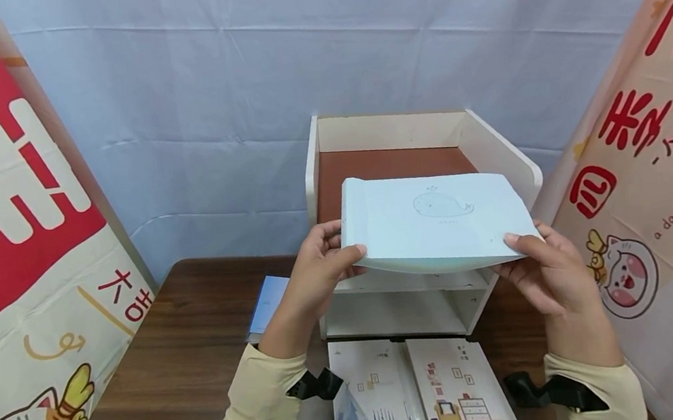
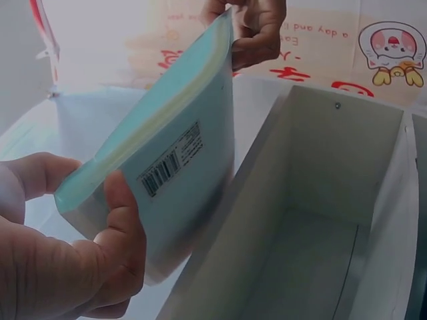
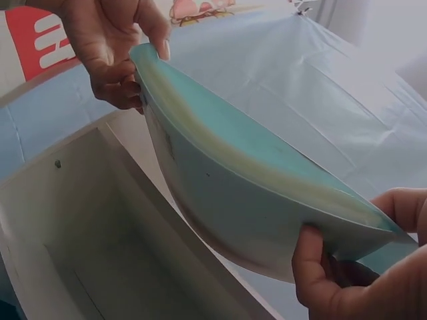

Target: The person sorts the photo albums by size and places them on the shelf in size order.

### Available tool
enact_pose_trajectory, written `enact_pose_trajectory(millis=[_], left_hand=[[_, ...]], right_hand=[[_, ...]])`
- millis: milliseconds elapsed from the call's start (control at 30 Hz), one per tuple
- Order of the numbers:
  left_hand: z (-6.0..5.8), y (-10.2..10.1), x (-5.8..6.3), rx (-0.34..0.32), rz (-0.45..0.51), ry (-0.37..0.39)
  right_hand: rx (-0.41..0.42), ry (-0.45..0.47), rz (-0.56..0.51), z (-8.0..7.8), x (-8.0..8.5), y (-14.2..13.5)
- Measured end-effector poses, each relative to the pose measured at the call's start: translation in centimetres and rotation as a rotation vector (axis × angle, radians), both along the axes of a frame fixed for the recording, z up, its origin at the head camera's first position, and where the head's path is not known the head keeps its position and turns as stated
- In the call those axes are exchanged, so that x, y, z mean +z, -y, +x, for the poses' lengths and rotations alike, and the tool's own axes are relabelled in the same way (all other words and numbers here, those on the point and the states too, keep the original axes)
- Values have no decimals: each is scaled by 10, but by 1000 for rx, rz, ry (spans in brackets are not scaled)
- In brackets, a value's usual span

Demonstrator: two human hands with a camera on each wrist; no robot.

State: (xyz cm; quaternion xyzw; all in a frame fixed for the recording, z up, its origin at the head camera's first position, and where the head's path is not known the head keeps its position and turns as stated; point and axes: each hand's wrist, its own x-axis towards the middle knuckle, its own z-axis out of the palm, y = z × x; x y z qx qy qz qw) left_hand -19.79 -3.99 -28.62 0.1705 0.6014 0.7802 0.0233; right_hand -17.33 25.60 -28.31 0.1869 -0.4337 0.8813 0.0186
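Observation:
A pale blue notebook with a whale drawing on its cover is held up between both hands, in front of the upper tier of a white desk organizer. My left hand pinches its left end, thumb on top and fingers beneath. At the opposite end my right hand grips the right corner the same way. The notebook bows downward in the middle, and the left wrist view shows a barcode on its underside. From the right wrist side, the page edges of the notebook show cream between the covers.
Two illustrated books lie side by side before the organizer's lower compartment. A blue book rests on the dark wooden table, partly behind the left forearm. Printed cloths hang at both sides, with a light blue curtain behind.

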Motion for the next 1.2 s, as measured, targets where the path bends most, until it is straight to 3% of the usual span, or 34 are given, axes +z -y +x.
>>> enact_pose_trajectory(millis=[300,633,833,1033,1200], left_hand=[[-9,1,10,-36,-42,38],[-18,-1,20,-37,-48,63],[-24,-4,24,-33,-68,59],[-32,-8,27,-37,-119,64],[-39,-10,30,-46,-156,61]], right_hand=[[-58,34,247,-8,11,-10],[-136,125,258,-21,21,-7],[-210,222,356,-26,28,-5],[-274,206,506,-33,33,-6],[-291,201,548,-40,37,-8]])
